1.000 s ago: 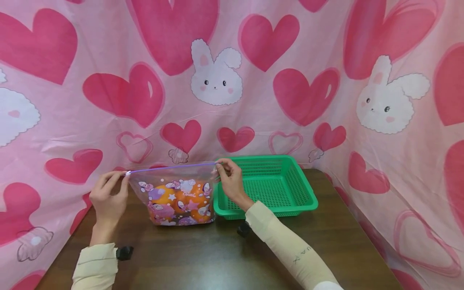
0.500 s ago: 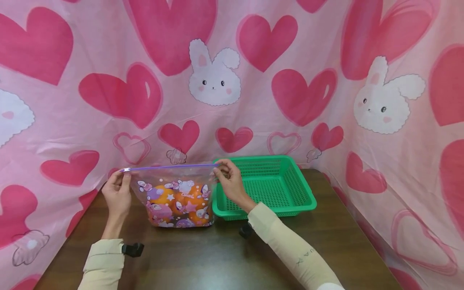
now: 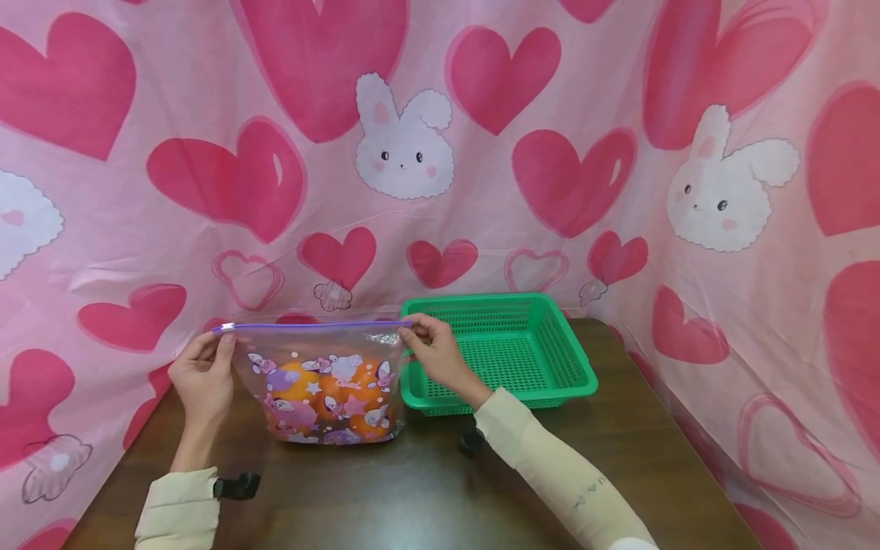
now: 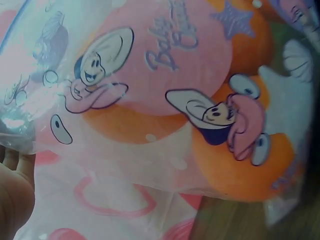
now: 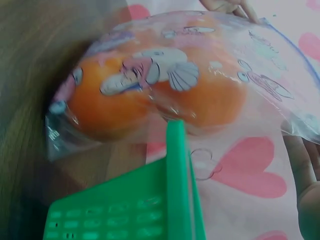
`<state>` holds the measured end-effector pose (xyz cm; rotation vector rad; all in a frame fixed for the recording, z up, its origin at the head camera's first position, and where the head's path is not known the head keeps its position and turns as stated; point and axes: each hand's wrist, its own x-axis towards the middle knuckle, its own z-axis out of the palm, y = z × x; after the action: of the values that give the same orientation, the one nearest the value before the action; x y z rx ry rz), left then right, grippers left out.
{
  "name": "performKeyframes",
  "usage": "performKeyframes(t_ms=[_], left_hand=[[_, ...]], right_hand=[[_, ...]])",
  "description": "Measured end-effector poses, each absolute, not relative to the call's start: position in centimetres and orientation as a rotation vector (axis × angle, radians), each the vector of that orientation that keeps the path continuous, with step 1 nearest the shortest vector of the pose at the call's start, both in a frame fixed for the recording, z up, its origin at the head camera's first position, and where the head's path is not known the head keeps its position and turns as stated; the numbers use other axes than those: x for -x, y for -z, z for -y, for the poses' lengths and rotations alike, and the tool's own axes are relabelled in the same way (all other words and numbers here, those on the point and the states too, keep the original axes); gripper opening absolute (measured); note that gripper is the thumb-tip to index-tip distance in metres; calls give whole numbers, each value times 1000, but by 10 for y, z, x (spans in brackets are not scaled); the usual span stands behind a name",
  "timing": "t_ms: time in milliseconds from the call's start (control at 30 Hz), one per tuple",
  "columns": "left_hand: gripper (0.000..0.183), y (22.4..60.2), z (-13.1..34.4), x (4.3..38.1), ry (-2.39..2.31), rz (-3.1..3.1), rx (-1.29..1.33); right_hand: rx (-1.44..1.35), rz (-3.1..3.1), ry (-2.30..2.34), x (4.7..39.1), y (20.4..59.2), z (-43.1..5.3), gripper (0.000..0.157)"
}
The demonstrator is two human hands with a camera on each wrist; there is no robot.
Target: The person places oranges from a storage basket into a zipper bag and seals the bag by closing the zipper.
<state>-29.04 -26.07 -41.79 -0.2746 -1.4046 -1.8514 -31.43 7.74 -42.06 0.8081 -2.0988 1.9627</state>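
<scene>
A clear zip bag (image 3: 330, 397) printed with cartoon shellfish figures hangs between my two hands, with several oranges (image 5: 210, 100) inside. Its purple zip strip (image 3: 309, 327) runs straight across the top, and a white slider (image 3: 228, 327) sits at the left end. My left hand (image 3: 206, 382) pinches the top left corner by that slider. The top right corner is pinched by my right hand (image 3: 440, 355). In the left wrist view the print and oranges fill most of the frame, and only part of the left hand (image 4: 15, 195) shows at the edge.
Right behind the right hand, a green perforated plastic basket (image 3: 584, 382) stands on the dark wooden table (image 3: 371, 504). A pink curtain (image 3: 481, 214) with hearts and rabbits hangs around the back and sides of the table.
The bag has come slightly down and left, toward me, with both hands on it. My left fingers have shifted their hold around the slider corner. The basket stays in place.
</scene>
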Motion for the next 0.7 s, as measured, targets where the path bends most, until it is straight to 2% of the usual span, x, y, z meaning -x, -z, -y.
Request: performKeyframes(t_ms=[333, 700], left_hand=[[16, 412, 274, 266, 1845, 1562, 205], [18, 415, 281, 286, 1745, 1825, 23]], right_hand=[[-826, 2288, -2042, 298, 412, -77, 21], [-774, 2399, -2012, 323, 407, -74, 21]])
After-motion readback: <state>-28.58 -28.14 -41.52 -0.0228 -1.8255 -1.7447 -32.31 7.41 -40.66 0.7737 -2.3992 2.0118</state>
